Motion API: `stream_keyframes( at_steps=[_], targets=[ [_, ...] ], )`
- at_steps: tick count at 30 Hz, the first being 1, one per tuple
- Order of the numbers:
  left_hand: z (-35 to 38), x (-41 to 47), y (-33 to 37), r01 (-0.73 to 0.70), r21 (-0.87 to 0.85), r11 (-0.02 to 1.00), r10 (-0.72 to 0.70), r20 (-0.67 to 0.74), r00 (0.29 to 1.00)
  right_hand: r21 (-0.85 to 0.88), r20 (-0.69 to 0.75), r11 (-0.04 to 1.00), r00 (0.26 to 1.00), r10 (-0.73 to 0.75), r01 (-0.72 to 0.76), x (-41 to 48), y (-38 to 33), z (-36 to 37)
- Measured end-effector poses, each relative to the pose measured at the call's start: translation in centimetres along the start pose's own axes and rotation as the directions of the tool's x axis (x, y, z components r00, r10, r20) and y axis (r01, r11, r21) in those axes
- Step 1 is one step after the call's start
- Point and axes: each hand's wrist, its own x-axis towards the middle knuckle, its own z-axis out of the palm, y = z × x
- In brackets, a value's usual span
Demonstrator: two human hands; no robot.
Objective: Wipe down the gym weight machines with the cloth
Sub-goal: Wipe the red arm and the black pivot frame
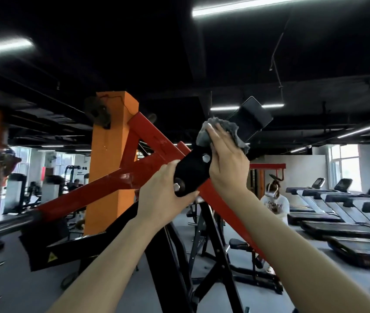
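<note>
**Wiping of a weight machine [134,175], red arms crossing at centre.** The grey cloth [236,134] is pressed by the right hand [227,163] against the upper end of a black plate [193,170], just below a black pad [255,119]. The fingers [215,136] are laid straight and together on the cloth; the thumb is hidden. The lower end of the plate, which is fixed by 2 bolts, is clamped by the left hand [163,190], with fingers and thumb curled round its edges.

**Progress.** The task is judged to be under way and not near its end. Only this 1 joint is being covered. Whether the red arms, the chrome bar [3,227] at near left or the black frame below have been wiped cannot be told, since no dust or streaks are resolved. Further machines at far left and a row of treadmills [337,199] at right are judged to remain.

**Writing.** A yellow triangular sticker [52,257] is carried on the black frame at near left; its symbol is not legible. Lettering beside the orange pillar [111,154] and the print on the shirt of a person [274,204] at far right are too blurred to be read. No brand is made out.
</note>
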Motion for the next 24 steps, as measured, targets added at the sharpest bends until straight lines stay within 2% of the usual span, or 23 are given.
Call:
stream_keyframes(
  at_steps=[4, 7, 11, 16, 18, 20, 22, 24],
  targets=[
    [-0.9, -0.5, 0.1, 0.021, -0.079, 0.997, -0.02, 0.012, 1.0, 0.096, 0.079, 0.994, 0.995, -0.062, 0.055, -2.9, -2.5, 0.7],
    [-0.9, -1.5, -0.9, 0.028, -0.083, 0.996, -0.027, 0.015, 1.0, 0.056, 0.119, 0.988, 0.982, -0.147, 0.141, -4.5, -3.1, 1.8],
    [-0.6, -3.0, -2.4, 0.041, -0.051, 0.998, -0.041, 0.018, 0.999, 0.036, 0.251, 0.918, 0.886, -0.39, 0.394, -7.3, -3.1, 2.5],
    [-0.9, -3.6, -3.1, 0.039, -0.025, 0.999, -0.038, 0.031, 0.999, -0.069, 0.381, 0.795, 0.752, -0.537, 0.602, -4.7, 0.2, 0.5],
    [-0.9, -3.8, -3.1, 0.03, -0.015, 0.999, -0.029, 0.02, 0.999, -0.141, 0.364, 0.805, 0.786, -0.5, 0.577, -5.0, 0.0, 0.6],
    [-0.9, -4.0, -3.3, 0.027, -0.01, 1.0, -0.027, 0.017, 0.999, -0.164, 0.304, 0.872, 0.864, -0.401, 0.462, -6.6, -1.4, 1.5],
    [-1.0, -4.4, -3.7, 0.034, -0.003, 0.999, -0.034, 0.027, 0.999, -0.115, 0.225, 0.945, 0.935, -0.275, 0.306, -8.6, -2.9, 2.6],
    [-1.0, -4.6, -4.0, 0.033, -0.002, 0.999, -0.033, 0.031, 0.999, -0.068, 0.171, 0.977, 0.967, -0.188, 0.202, -10.1, -4.1, 3.2]
  ],
)
